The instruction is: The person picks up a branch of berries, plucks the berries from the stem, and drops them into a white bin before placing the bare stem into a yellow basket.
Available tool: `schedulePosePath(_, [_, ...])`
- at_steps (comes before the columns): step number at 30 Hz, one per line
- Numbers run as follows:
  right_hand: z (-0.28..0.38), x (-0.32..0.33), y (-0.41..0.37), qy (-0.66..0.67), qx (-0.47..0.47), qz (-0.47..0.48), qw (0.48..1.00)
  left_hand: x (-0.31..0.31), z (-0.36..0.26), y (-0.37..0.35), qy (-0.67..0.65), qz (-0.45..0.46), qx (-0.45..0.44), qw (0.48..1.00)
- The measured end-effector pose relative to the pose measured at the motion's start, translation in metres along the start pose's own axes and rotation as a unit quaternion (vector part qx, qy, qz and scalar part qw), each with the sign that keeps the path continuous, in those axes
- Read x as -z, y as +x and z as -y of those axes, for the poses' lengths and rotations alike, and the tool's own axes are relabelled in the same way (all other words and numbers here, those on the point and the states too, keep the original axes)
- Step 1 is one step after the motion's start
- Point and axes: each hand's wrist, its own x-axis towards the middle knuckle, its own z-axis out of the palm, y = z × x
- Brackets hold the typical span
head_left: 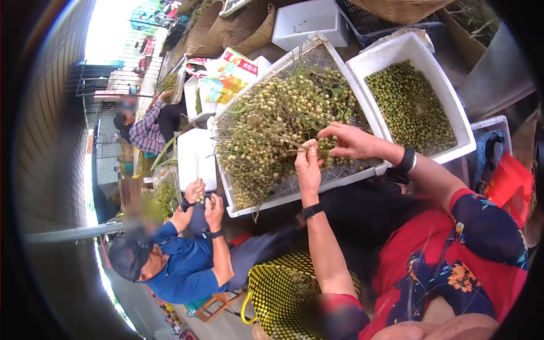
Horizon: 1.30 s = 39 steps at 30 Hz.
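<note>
My left hand point(309, 170) is closed, its thumb and fingers pinching a brown stem point(296, 143) above the heap. Close beside it, my right hand point(352, 141) has its index finger and thumb apart, with nothing visible between them. Below both hands, a heap of small round green-yellow fruits on stems point(272, 119) lies on a white-framed mesh tray point(362, 96). To the right stands a white foam box point(462, 127) full of loose green fruits point(411, 105).
A co-worker in a blue shirt point(190, 266) holds a fruit sprig at the tray's left. Another person in a checked shirt point(148, 133) sits farther off. A yellow-black woven basket point(277, 294) stands by my left arm. Behind the tray are a white bin point(309, 22) and a printed bag point(229, 73).
</note>
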Motion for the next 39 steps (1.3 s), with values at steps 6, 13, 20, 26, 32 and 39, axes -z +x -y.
schedulePosePath(6, [-0.046,-0.031,0.036,-0.026,-0.001,0.06,0.998,-0.002,0.01,-0.009,0.036,-0.049,-0.023,0.998])
schedulePosePath(13, [-0.06,0.0,0.028,0.176,-0.142,-0.011,0.974,0.047,0.013,-0.015,-0.101,-0.159,0.013,0.982])
schedulePosePath(20, [0.002,0.039,0.014,0.175,-0.12,0.043,0.976,0.084,0.022,0.012,-0.194,-0.232,0.033,0.953])
schedulePosePath(26, [-0.018,0.027,0.037,0.0,-0.059,0.106,0.993,0.053,-0.022,-0.012,0.304,-0.263,-0.087,0.911])
schedulePosePath(32, [0.002,-0.009,0.046,0.007,0.073,0.127,0.989,-0.014,-0.032,-0.035,-0.15,0.046,-0.14,0.978])
schedulePosePath(39, [-0.001,-0.023,0.047,0.045,-0.036,0.208,0.976,-0.026,0.025,-0.04,-0.213,-0.034,-0.034,0.976])
